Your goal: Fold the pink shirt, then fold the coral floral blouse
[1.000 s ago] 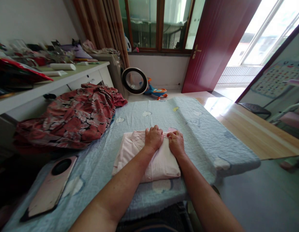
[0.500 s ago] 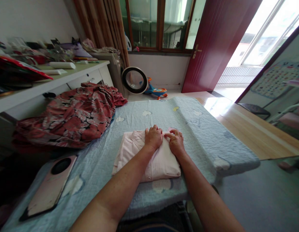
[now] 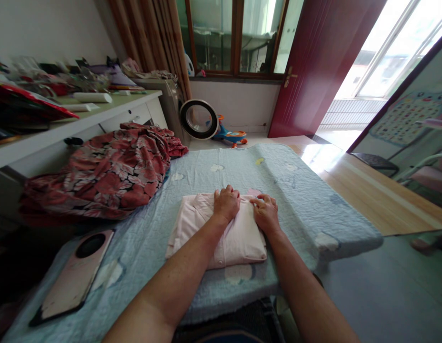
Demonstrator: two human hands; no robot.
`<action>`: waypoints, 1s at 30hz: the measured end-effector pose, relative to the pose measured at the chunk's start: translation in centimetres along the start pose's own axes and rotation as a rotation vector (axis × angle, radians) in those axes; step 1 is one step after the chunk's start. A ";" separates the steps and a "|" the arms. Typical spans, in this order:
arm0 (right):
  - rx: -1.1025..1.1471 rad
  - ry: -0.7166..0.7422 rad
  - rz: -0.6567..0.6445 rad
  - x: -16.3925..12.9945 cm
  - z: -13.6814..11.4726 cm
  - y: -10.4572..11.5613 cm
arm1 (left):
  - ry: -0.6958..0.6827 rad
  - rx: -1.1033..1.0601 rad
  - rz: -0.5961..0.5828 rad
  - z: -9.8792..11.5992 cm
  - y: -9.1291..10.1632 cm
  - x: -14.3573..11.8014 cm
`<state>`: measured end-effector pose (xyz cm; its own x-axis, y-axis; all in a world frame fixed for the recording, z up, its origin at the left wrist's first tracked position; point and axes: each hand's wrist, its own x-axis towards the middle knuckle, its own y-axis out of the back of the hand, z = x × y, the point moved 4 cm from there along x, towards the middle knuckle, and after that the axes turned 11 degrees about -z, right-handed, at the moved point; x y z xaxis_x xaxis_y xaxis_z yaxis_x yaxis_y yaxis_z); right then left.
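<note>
A pale pink buttoned shirt (image 3: 242,243), folded into a flat rectangle, lies on the light blue quilted cover (image 3: 296,200). My left hand (image 3: 226,202) presses down on the shirt near its far edge, with the fingers bent and the thumb apart. At the shirt's far right corner is my right hand (image 3: 266,212); its fingers are spread and touch the cloth at the edge. Part of the shirt is hidden under my left forearm. Small buttons show along its near side.
Crumpled red floral cloth (image 3: 110,171) lies at the left, beside a white cabinet (image 3: 135,112). A pink phone-shaped object (image 3: 71,278) rests at the cover's near left. Beyond the bed stand a washer with its round door (image 3: 198,119) open and a blue-orange toy (image 3: 230,136).
My right hand has slid a little to the right and nearer to me, away from my left hand, and its fingers have spread over the shirt's corner. My left hand stays in place.
</note>
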<state>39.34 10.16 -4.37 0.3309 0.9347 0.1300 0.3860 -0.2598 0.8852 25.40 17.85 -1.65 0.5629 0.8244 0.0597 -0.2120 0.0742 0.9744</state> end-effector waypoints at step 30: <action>0.036 0.108 0.003 0.2 -0.9 0.0 | -0.001 -0.080 -0.047 -0.6 -0.8 0.8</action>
<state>38.59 10.53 -3.91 0.2382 0.9541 0.1812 0.4163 -0.2689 0.8686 25.55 18.78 -2.46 0.5749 0.8181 0.0143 -0.2481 0.1577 0.9558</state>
